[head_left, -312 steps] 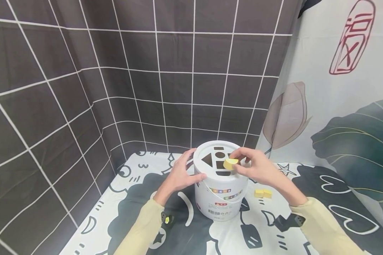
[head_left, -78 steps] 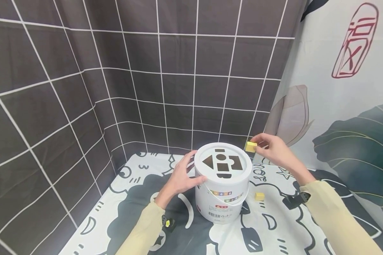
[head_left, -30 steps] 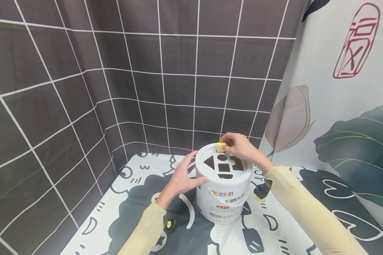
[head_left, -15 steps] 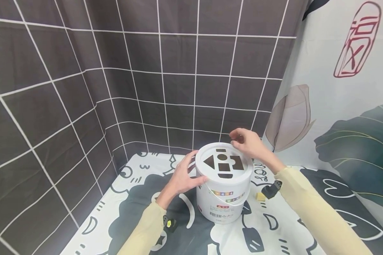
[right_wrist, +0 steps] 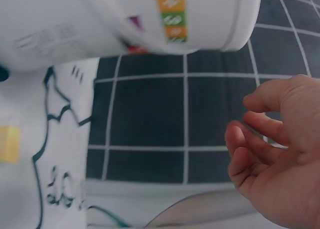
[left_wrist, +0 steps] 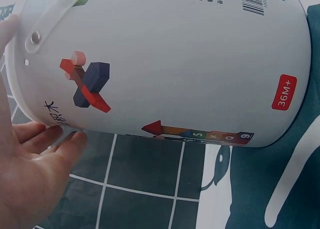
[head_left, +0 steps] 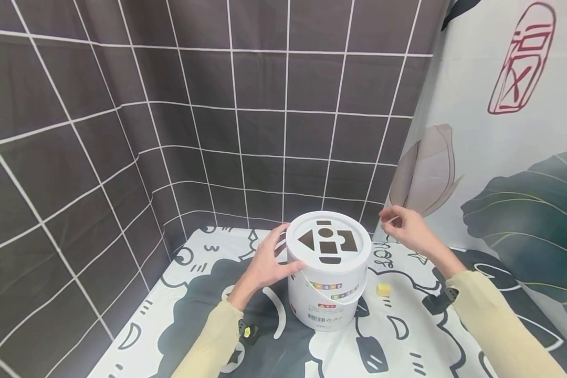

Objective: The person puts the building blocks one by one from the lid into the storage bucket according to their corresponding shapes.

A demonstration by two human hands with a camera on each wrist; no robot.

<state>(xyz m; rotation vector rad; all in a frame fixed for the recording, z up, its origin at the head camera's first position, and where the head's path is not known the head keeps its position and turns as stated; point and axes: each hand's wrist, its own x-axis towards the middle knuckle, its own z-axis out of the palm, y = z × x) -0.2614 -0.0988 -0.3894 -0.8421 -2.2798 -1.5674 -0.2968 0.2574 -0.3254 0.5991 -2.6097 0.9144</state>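
A white bucket [head_left: 327, 294] stands upright on the cloth, its lid [head_left: 354, 262] pierced with holes of different shapes. My left hand [head_left: 270, 261] holds the bucket's left side at the top, thumb along the front of the rim; the left wrist view shows its fingers [left_wrist: 37, 136] against the wall by the handle hinge. To the right of the bucket, my right hand [head_left: 408, 230] hovers with loosely curled fingers and nothing in them. One small yellow block [head_left: 384, 290] lies on the cloth right of the bucket, below the right hand; it shows at the left edge of the right wrist view.
The patterned black-and-white cloth [head_left: 208, 304] covers the surface. A dark gridded curtain [head_left: 260, 131] hangs behind and to the left, a white leaf-print curtain [head_left: 477, 173] to the right. The bucket's white handle [head_left: 335, 300] hangs down its front.
A yellow half-round block, then a small yellow block, were in my right hand at the lid. The small one vanished at the far rectangular hole; the hand has moved right. The left hand stayed.
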